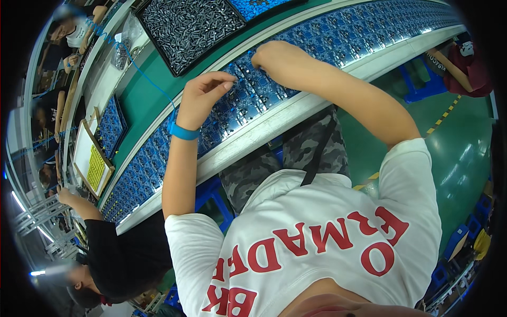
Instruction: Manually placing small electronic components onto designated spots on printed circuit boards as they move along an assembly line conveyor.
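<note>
A long row of blue circuit boards (240,103) runs in front of me along the line. Over the boards, my left hand (203,98) has thumb and forefinger pinched together; whatever is between the tips is too small to make out. A blue wrist strap (184,132) with a thin coiled cord is around my left wrist. To its right, my right hand (282,62) is bent down over the same boards with its fingers curled in. Its fingertips are mostly hidden, so any part in them cannot be made out. The two hands are apart.
Beyond the boards lie a black tray (173,62) of small dark parts and a tray of blue parts (259,6). A wooden-edged box with yellow parts (96,169) and stacked blue boards (112,127) stand left. Co-workers sit at left (127,253) and right (467,68).
</note>
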`<action>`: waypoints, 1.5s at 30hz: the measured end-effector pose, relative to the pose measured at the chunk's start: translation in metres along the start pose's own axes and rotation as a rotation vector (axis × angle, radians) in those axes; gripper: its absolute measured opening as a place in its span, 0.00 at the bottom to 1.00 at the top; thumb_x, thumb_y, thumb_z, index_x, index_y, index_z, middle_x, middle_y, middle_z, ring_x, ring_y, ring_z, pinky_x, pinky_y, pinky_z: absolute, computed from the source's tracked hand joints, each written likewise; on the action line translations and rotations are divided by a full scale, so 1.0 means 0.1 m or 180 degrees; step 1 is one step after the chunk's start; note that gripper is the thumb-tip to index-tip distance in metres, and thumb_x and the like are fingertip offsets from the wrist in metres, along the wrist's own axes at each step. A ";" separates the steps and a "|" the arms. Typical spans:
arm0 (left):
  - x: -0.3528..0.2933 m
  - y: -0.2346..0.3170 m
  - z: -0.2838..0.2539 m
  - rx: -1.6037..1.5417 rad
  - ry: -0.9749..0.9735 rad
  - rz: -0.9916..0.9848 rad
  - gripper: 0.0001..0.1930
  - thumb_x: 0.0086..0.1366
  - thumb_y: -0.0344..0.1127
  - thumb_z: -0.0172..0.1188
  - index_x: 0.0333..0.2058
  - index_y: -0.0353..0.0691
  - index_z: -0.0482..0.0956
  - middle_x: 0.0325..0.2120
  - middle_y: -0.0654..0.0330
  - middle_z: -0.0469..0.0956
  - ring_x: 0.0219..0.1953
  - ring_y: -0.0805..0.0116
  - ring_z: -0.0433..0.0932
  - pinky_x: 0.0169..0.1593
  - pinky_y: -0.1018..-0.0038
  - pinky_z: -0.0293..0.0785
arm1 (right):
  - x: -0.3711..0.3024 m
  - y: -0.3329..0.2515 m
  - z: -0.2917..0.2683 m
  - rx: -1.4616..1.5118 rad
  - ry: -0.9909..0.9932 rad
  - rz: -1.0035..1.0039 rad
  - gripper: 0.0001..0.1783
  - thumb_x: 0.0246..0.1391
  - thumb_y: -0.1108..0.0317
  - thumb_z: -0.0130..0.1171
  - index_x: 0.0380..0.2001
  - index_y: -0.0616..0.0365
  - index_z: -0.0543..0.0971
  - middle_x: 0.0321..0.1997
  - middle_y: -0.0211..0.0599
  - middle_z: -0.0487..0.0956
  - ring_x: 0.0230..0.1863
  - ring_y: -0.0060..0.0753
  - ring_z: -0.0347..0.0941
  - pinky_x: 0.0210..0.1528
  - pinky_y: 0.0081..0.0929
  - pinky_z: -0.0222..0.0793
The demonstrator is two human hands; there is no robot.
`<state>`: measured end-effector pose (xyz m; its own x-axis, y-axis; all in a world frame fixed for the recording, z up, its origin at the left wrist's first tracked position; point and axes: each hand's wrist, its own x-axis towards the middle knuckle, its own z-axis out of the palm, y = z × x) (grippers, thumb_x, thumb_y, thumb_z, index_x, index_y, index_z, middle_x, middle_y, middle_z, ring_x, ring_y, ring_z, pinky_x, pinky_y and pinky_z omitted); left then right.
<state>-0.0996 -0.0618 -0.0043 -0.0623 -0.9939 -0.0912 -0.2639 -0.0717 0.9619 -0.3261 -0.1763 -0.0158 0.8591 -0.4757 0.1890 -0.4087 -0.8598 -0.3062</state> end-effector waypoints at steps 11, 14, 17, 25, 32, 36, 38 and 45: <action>0.03 0.09 0.40 0.1884 0.0272 0.0891 0.08 0.59 0.27 0.67 0.38 0.42 0.88 0.35 0.60 0.81 0.40 0.60 0.78 0.47 0.68 0.74 | 0.79 0.77 -0.12 0.0229 0.1123 0.0679 0.10 0.53 0.64 0.60 0.31 0.57 0.85 0.34 0.50 0.83 0.38 0.56 0.80 0.42 0.48 0.75; 0.05 0.05 0.47 0.2389 0.0333 0.1186 0.08 0.56 0.28 0.68 0.36 0.46 0.88 0.33 0.60 0.77 0.41 0.54 0.72 0.48 0.63 0.69 | 0.86 0.83 -0.09 0.0340 0.1126 0.0697 0.09 0.52 0.64 0.59 0.30 0.56 0.85 0.33 0.50 0.83 0.39 0.56 0.80 0.42 0.49 0.75; 0.07 0.03 0.49 0.2495 0.0299 0.1216 0.07 0.56 0.29 0.68 0.35 0.46 0.88 0.33 0.60 0.76 0.42 0.56 0.71 0.49 0.63 0.67 | 0.87 0.88 -0.06 0.0682 0.1104 0.0656 0.09 0.52 0.64 0.59 0.30 0.55 0.85 0.33 0.50 0.83 0.39 0.55 0.80 0.43 0.50 0.74; 0.06 0.02 0.53 0.2839 0.0355 0.1423 0.05 0.57 0.30 0.67 0.33 0.48 0.87 0.35 0.63 0.76 0.44 0.58 0.70 0.51 0.62 0.63 | 0.80 0.77 -0.02 0.0722 0.1530 0.0683 0.11 0.57 0.61 0.55 0.32 0.56 0.81 0.31 0.50 0.81 0.39 0.55 0.79 0.42 0.51 0.73; 0.11 0.07 0.53 0.3046 0.0281 0.1720 0.05 0.57 0.31 0.67 0.33 0.48 0.86 0.35 0.65 0.75 0.44 0.59 0.70 0.52 0.62 0.62 | 0.85 0.96 0.10 0.1374 0.2165 0.0633 0.14 0.61 0.60 0.50 0.31 0.59 0.79 0.31 0.49 0.80 0.34 0.49 0.78 0.39 0.44 0.73; 0.10 0.10 0.52 0.3094 0.0242 0.1732 0.04 0.57 0.31 0.68 0.33 0.48 0.86 0.35 0.66 0.76 0.44 0.59 0.70 0.53 0.62 0.62 | 0.86 1.04 0.03 0.2560 0.1827 0.0680 0.13 0.61 0.62 0.53 0.33 0.59 0.80 0.29 0.43 0.80 0.32 0.39 0.78 0.39 0.36 0.72; 0.09 0.06 0.51 0.3056 0.0306 0.1773 0.04 0.57 0.32 0.67 0.33 0.48 0.86 0.35 0.66 0.76 0.45 0.59 0.70 0.52 0.62 0.62 | 0.81 1.01 -0.05 0.3215 0.1825 0.0739 0.12 0.61 0.62 0.54 0.33 0.60 0.80 0.29 0.41 0.80 0.33 0.36 0.77 0.40 0.34 0.72; 0.06 0.02 0.47 0.3063 0.0170 0.1746 0.05 0.58 0.32 0.67 0.33 0.48 0.87 0.34 0.66 0.77 0.44 0.60 0.71 0.51 0.62 0.62 | 0.35 0.43 -0.06 0.4414 0.1751 0.0732 0.09 0.56 0.65 0.61 0.37 0.59 0.82 0.32 0.40 0.82 0.37 0.36 0.80 0.42 0.33 0.75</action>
<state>-0.1457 -0.0640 -0.0153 -0.3643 -0.8749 0.3193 -0.8523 0.4513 0.2643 -0.3159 -0.2312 -0.0172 0.4710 -0.8501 0.2353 0.3620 -0.0570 -0.9304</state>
